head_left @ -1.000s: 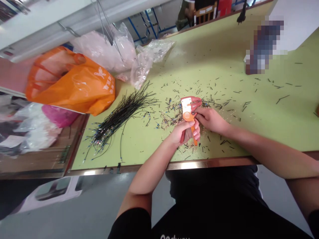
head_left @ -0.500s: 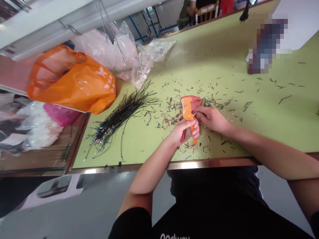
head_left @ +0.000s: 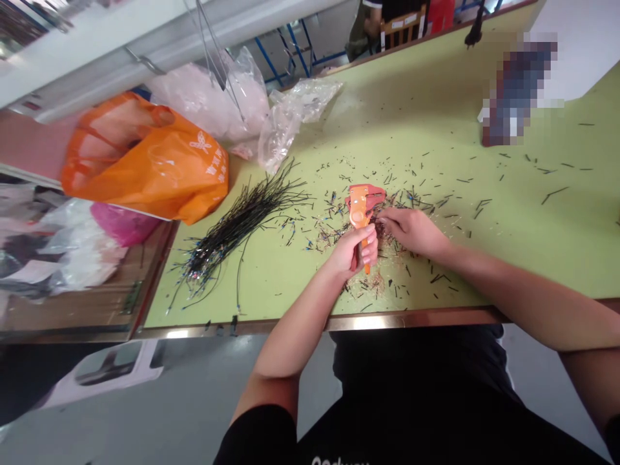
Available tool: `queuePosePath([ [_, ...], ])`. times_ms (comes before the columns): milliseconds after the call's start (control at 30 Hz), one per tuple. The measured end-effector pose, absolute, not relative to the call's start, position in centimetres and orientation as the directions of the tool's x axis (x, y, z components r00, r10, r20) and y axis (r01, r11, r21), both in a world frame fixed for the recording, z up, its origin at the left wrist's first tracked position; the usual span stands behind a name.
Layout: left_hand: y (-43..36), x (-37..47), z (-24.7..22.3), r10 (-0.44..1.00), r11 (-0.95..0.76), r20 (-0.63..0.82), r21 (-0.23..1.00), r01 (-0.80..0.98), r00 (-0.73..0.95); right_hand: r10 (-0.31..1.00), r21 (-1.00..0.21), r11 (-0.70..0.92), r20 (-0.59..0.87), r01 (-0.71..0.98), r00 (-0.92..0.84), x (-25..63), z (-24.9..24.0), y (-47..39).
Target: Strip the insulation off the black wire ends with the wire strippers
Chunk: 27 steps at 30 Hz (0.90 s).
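My left hand [head_left: 356,250] is wrapped round the handle of an orange and red wire stripper [head_left: 359,201], held upright over the table. Just right of the tool, my right hand [head_left: 411,229] has its thumb and fingers pinched together; whatever lies between the fingertips is too small to make out. Short black wire offcuts [head_left: 438,201] and fine copper-coloured strands [head_left: 371,284] are scattered under and around both hands. Off to the left lies a bundle of long black wires [head_left: 237,223], several with blue ends.
An orange bag [head_left: 194,171] and clear plastic bags [head_left: 293,116] stand at the back left of the green table [head_left: 411,119]. A black plug [head_left: 475,32] hangs at the far right, near a white box [head_left: 586,51]. Another person [head_left: 372,22] is beyond the table.
The wire stripper in my left hand has shifted slightly left, away from my right fingertips. My right hand has stayed nearly in place, still pinched.
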<state>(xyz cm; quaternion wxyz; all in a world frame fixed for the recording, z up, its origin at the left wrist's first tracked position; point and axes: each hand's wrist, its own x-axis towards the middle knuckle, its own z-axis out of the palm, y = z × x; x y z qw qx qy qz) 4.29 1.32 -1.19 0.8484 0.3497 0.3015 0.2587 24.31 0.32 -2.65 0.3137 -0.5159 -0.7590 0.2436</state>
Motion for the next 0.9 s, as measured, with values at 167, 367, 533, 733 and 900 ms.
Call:
queuePosePath([
  [167,2.2,3.2,-1.2,0.657,0.574,-0.316,0.798,-0.182,0.685,0.931,-0.594,0.361,0.271,0.719,-0.244,26.0,-2.8,1.3],
  [367,1.7,1.1,-0.3,0.937,0.048,-0.111,0.980,0.193,0.330,0.930,-0.509,0.329,0.321,0.795,-0.180,27.6,-2.1,1.7],
  [533,1.7,0.9,-0.3,0.956,0.046,-0.089,0.987,0.156,0.279,0.916,-0.564,0.354,0.370,0.746,-0.155,27.7,-0.9,1.3],
  [733,2.2,1.5,-1.4,0.756,0.402,-0.205,0.895,-0.194,0.622,0.895,-0.655,0.402,0.430,0.640,-0.122,27.2,0.3,0.6],
  [900,2.0,1.7,-1.8,0.652,0.479,-0.214,0.860,-0.176,0.727,0.862,-0.585,0.459,0.475,0.669,-0.176,27.3,0.4,0.4],
])
